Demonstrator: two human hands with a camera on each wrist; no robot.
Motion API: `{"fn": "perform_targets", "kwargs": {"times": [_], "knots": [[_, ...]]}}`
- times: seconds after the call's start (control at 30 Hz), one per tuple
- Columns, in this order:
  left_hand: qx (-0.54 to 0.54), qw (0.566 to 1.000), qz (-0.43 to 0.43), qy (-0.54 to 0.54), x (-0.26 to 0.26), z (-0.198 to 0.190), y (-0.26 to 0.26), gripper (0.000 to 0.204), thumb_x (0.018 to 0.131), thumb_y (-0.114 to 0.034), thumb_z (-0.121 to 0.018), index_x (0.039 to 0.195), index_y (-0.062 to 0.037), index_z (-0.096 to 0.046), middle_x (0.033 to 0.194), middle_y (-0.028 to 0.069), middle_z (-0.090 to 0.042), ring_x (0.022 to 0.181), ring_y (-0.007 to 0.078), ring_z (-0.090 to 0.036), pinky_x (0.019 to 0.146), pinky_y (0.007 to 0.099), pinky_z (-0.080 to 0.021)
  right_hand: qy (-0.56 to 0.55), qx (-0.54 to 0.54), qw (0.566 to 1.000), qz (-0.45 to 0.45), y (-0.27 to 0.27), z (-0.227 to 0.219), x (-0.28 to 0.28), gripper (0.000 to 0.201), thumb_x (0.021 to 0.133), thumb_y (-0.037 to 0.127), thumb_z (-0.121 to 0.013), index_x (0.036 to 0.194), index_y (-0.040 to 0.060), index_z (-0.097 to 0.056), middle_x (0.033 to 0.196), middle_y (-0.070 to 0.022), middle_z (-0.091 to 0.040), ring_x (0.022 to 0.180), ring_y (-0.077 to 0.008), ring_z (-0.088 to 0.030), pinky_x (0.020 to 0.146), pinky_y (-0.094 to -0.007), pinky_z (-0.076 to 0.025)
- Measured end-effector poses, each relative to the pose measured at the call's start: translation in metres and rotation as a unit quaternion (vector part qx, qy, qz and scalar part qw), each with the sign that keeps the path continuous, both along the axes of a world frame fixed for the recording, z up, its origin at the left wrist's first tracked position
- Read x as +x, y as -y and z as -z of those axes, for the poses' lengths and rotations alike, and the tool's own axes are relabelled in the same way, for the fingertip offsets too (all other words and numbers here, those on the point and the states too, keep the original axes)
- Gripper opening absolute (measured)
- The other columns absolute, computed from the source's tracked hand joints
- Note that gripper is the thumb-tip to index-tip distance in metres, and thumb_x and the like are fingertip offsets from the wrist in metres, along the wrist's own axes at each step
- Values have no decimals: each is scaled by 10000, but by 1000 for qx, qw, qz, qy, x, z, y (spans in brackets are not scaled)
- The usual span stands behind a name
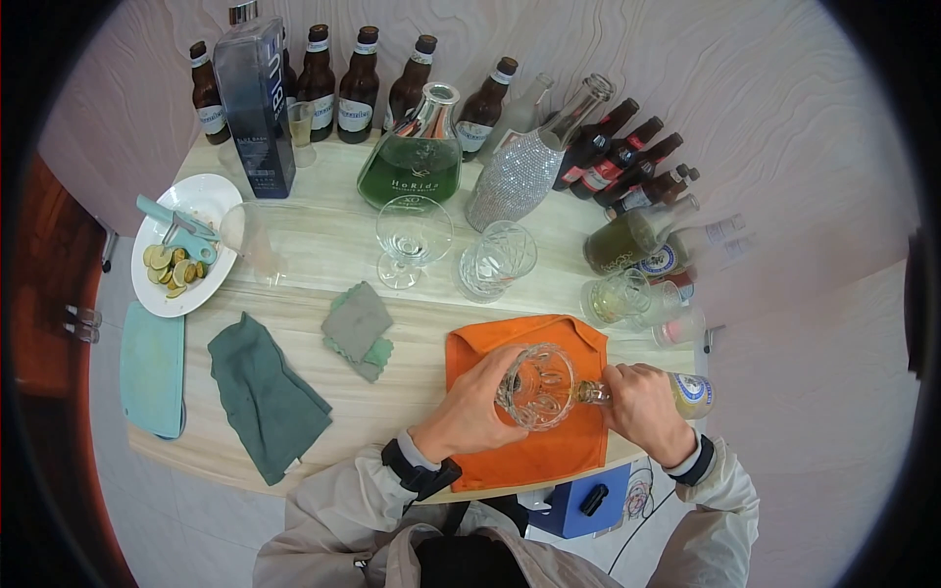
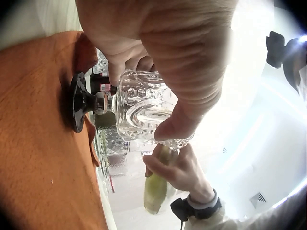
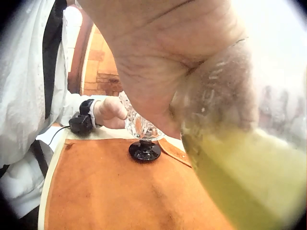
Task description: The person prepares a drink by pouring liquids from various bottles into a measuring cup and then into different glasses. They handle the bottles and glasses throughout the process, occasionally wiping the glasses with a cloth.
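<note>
My left hand grips a clear cut-glass goblet from the side, thumb and fingers curled around its bowl. The goblet's black foot is low over the orange cloth. My right hand holds a clear glass bottle by the neck, tilted, its mouth right at the goblet's rim. Yellow-green liquid lies in the bottle's body, seen large in the right wrist view. In the left wrist view the bottle leans below the right hand. No liquid shows inside the goblet.
Behind my hands stand a patterned tumbler, a stemmed glass and a green decanter. Brown bottles line the back. Small glasses crowd the right edge. Leftward lie a green cloth and a plate of lime slices.
</note>
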State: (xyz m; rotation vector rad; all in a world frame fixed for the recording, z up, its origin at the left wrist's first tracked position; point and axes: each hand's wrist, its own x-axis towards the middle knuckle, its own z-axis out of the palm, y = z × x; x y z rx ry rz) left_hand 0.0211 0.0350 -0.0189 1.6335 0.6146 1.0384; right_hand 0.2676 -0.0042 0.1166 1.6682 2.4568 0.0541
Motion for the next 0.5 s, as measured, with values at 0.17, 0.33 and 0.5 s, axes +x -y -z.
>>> {"fn": "perform_targets", "kwargs": {"times": [0.17, 0.33, 0.5], "knots": [[8, 1000, -3, 1, 0, -1, 0, 981, 682, -135, -896, 1502, 42, -388, 1474, 270, -504, 1384, 413, -512, 1154, 431, -442, 5, 3, 1000, -2, 0, 0, 0, 185, 730, 76, -729, 824, 50, -572, 720, -131, -633, 663, -340, -658, 673, -431, -543], [10, 1000, -6, -3, -1, -1, 1, 978, 684, -137, -900, 1499, 44, -390, 1471, 271, -507, 1379, 414, -517, 1147, 433, -450, 0, -8, 1000, 16, 2, 2, 2, 228, 723, 103, -754, 859, 34, -585, 744, -144, -636, 701, -375, -645, 680, -461, -529], [9, 1000, -6, 0, 0, -3, 1, 970, 691, -146, -901, 1496, 44, -394, 1474, 271, -507, 1377, 413, -521, 1145, 433, -452, 8, -7, 1000, 20, 3, 1, 2, 226, 720, 100, -752, 852, 33, -582, 743, -147, -637, 700, -377, -647, 676, -462, -529]]}}
